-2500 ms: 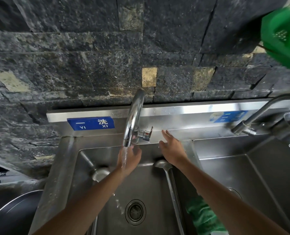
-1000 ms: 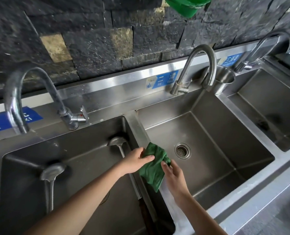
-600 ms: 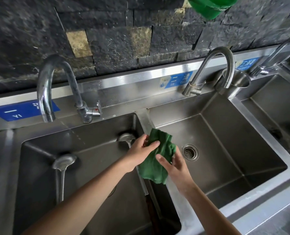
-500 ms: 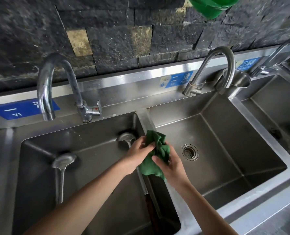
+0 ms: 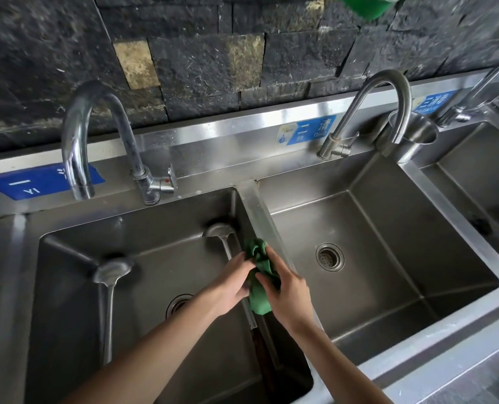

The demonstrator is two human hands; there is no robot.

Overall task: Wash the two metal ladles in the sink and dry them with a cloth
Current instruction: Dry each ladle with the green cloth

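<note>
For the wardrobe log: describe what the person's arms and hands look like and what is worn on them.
Both forearms are bare as far as the frame shows: no sleeves, gloves, watch, bracelets or rings visible. The left hand and right hand are ungloved, slim, with short nails. No markings show.

A wall of rough dark stone blocks (image 5: 201, 62) fills the view from 10 to 2 o'clock, two blocks yellowish. Below it runs a steel backsplash (image 5: 219, 138) with blue labels (image 5: 306, 131). Grey floor (image 5: 481, 386) shows at 5 o'clock.
</note>
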